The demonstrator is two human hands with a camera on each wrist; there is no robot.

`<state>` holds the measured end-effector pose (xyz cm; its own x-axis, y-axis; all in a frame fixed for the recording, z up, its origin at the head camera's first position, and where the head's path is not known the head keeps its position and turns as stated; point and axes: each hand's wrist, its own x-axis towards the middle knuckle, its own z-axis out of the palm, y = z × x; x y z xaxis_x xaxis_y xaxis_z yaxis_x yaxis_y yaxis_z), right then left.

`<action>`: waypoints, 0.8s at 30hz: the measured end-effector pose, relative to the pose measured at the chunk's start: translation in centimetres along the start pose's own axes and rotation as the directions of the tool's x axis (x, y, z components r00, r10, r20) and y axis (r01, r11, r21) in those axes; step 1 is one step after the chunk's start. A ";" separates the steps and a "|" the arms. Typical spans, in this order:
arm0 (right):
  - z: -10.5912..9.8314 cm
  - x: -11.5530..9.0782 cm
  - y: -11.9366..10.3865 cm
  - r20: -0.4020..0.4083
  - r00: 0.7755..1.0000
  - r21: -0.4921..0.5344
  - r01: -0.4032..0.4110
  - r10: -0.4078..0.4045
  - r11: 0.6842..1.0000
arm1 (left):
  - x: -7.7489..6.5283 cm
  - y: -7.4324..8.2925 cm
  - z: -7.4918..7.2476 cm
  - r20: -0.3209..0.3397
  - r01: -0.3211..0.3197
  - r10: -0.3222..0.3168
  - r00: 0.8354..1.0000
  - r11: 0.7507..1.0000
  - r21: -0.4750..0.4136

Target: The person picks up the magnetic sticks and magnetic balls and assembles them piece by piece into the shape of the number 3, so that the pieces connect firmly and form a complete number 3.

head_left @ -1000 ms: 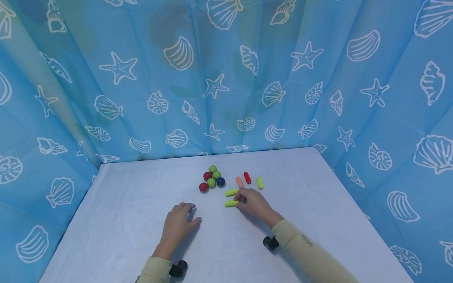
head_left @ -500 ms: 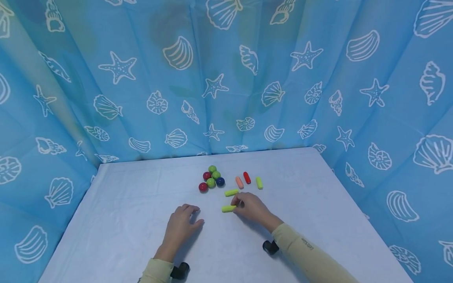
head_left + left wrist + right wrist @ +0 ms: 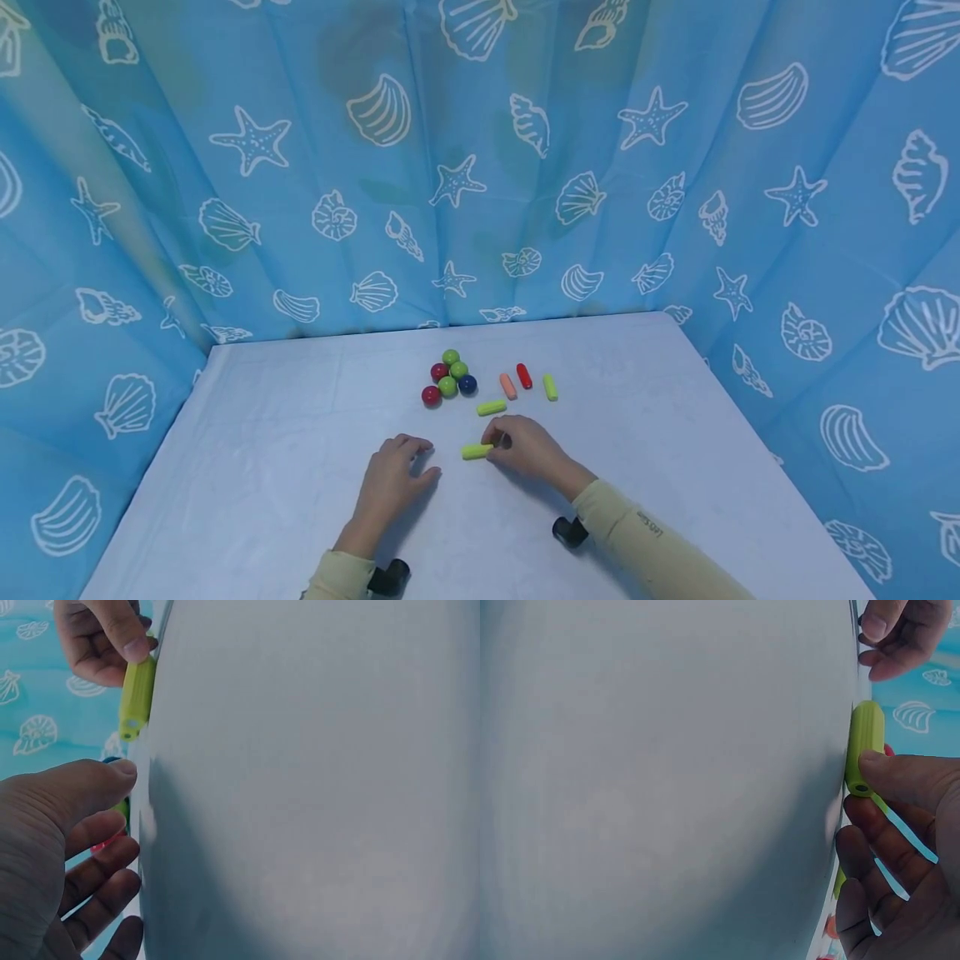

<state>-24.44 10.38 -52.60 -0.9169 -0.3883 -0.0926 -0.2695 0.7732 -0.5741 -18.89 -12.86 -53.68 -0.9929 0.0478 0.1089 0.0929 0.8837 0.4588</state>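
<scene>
Between thumb and fingers of my right hand (image 3: 528, 448) is a yellow-green ribbed cylinder (image 3: 475, 452), pinched at its right end. In the right wrist view the cylinder (image 3: 867, 727) shows a dark hole in its near end, with the thumb on its side. My left hand (image 3: 390, 479) rests to the left, fingers loosely bent and apart, holding nothing. The cylinder's free end points toward it across a small gap, and in the left wrist view that cylinder (image 3: 138, 697) lies beyond the left thumb. A second yellow-green cylinder (image 3: 491, 407) lies just behind the right hand.
Farther back lie a salmon cylinder (image 3: 508, 386), a red cylinder (image 3: 523, 376) and another yellow-green cylinder (image 3: 551, 387). To their left sits a cluster of green balls (image 3: 447, 386), red balls (image 3: 431, 396) and a dark blue ball (image 3: 468, 384). A blue shell-print curtain (image 3: 480, 208) surrounds the white table (image 3: 285, 417).
My right hand has drawn the yellow-green cylinder toward me and slightly left, away from the second one. My left hand has shifted a little to the right, closer to it.
</scene>
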 end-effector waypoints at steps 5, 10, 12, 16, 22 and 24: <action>0.2 -0.3 -0.4 0.017 1.000 0.008 0.016 -0.016 1.000 | -0.1 0.3 0.1 0.010 0.001 0.000 1.000 1.000 -0.018; 0.3 -0.5 -0.7 0.031 0.999 0.005 0.033 -0.034 0.999 | -0.2 0.5 0.3 0.022 -0.003 0.004 1.000 0.999 -0.037; 0.3 -0.5 -0.8 0.031 0.999 0.000 0.041 -0.041 0.999 | -0.2 0.5 0.4 0.024 -0.009 0.010 1.000 0.999 -0.038; 0.4 -0.6 -0.9 0.033 0.998 -0.002 0.053 -0.053 0.999 | -0.2 0.6 0.6 0.032 -0.023 0.025 0.999 0.999 -0.042; 0.7 -1.0 -1.3 0.033 0.996 0.001 0.082 -0.082 0.997 | -0.3 0.7 0.8 0.042 -0.048 0.051 0.998 0.997 -0.060; 0.8 -1.1 -1.5 0.031 0.995 0.002 0.090 -0.090 0.996 | -0.3 0.9 0.8 0.049 -0.057 0.061 0.997 0.996 -0.070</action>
<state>-22.81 9.25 -52.27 -0.8793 -0.4718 -0.0656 -0.3504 0.7338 -0.5820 -18.58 -11.74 -54.01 -0.9879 0.1241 0.0931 0.1544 0.8446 0.5127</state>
